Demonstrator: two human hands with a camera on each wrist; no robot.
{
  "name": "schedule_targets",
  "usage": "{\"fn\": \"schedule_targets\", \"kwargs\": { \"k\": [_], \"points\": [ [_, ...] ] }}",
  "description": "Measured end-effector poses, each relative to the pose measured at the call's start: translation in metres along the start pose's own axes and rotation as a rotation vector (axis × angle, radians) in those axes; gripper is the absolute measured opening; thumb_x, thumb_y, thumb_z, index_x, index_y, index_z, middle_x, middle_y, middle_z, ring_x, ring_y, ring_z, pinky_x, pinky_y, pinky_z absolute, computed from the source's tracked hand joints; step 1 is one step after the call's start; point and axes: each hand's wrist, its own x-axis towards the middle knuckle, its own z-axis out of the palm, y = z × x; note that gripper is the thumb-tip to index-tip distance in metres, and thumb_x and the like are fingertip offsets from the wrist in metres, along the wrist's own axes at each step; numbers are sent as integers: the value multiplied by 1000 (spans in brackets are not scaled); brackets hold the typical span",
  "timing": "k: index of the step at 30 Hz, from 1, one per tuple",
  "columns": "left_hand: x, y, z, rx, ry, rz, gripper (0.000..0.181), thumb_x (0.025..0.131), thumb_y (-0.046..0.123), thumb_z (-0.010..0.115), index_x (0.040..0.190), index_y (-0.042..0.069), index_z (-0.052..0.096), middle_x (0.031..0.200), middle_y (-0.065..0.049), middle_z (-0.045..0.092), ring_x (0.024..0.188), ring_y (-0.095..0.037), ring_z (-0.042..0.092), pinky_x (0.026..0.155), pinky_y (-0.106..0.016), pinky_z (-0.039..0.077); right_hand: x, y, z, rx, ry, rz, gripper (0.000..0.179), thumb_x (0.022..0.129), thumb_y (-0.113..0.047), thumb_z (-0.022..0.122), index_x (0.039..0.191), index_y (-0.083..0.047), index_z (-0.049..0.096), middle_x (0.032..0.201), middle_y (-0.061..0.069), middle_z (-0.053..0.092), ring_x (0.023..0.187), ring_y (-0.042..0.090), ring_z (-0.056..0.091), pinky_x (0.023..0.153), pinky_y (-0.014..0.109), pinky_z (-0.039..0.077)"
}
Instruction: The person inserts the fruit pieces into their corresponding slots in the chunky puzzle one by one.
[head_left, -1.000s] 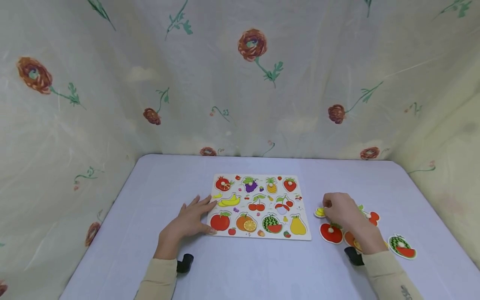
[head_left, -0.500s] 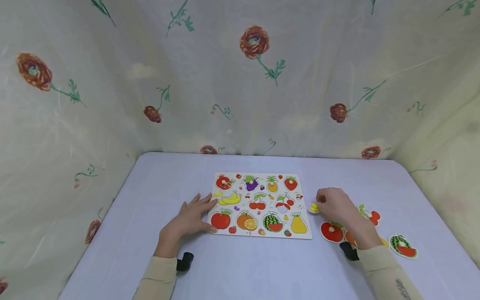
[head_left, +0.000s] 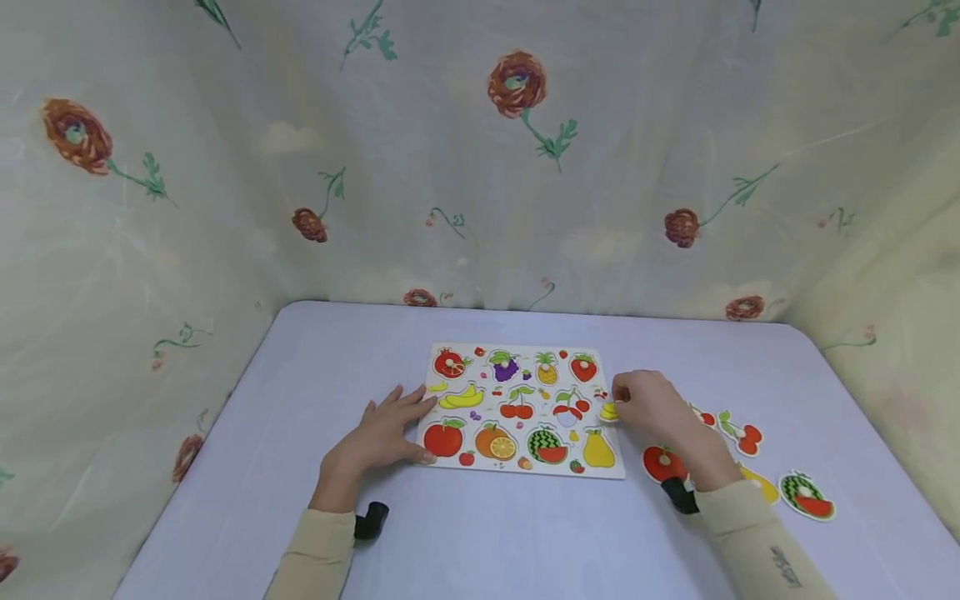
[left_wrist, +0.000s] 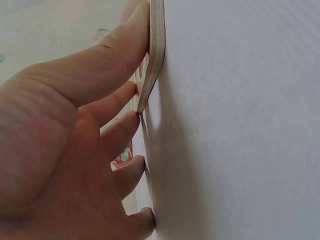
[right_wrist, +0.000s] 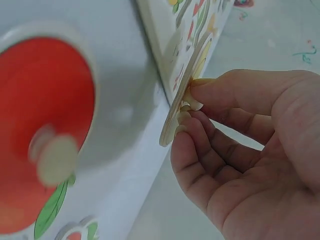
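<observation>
The wooden fruit puzzle board [head_left: 489, 408] lies flat on the table. My left hand [head_left: 382, 433] rests at its left edge with fingers spread; in the left wrist view the thumb lies along the board's edge. Between thumb and fingertips, my right hand [head_left: 651, 408] pinches a banana puzzle piece [head_left: 609, 412] by its small knob. The piece hangs tilted over the board's right edge, as the right wrist view shows of the thin wooden piece [right_wrist: 175, 110]. Fingers cover part of it.
Loose pieces lie to the right of the board: an apple [head_left: 663, 462], cherries [head_left: 742, 435], a pear [head_left: 761, 485] and a watermelon [head_left: 806, 496]. My right forearm hides some of them. A flowered curtain [head_left: 480, 167] surrounds the table's back and sides.
My right hand has carried the banana piece leftward from among the loose pieces to the board's right edge. The left hand has stayed on the board.
</observation>
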Motion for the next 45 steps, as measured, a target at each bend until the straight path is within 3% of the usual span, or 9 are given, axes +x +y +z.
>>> {"fn": "schedule_targets", "kwargs": {
  "k": [12, 32, 45],
  "points": [
    [2, 1, 0, -4, 18, -4, 89, 72, 31, 88, 150, 26, 45, 164, -1, 30, 156, -34, 9, 122, -68, 3, 13, -24, 6, 15, -14, -39, 9, 89, -4, 60, 82, -8, 64, 80, 7, 57, 79, 22, 52, 65, 29, 40],
    [2, -1, 0, 1, 9, 2, 88, 73, 31, 87, 150, 27, 44, 165, 0, 30, 156, -34, 9, 122, -67, 3, 23, -49, 20, 35, -41, -91, 6, 89, -7, 62, 86, -8, 67, 85, 7, 61, 80, 22, 55, 63, 26, 46],
    [2, -1, 1, 0, 10, 7, 88, 73, 31, 87, 150, 26, 45, 164, 1, 30, 156, -33, 10, 122, -67, 4, 29, -70, 31, 50, -62, -134, 8, 89, -5, 63, 82, -8, 65, 81, 7, 59, 75, 20, 52, 60, 27, 42]
  ]
}}
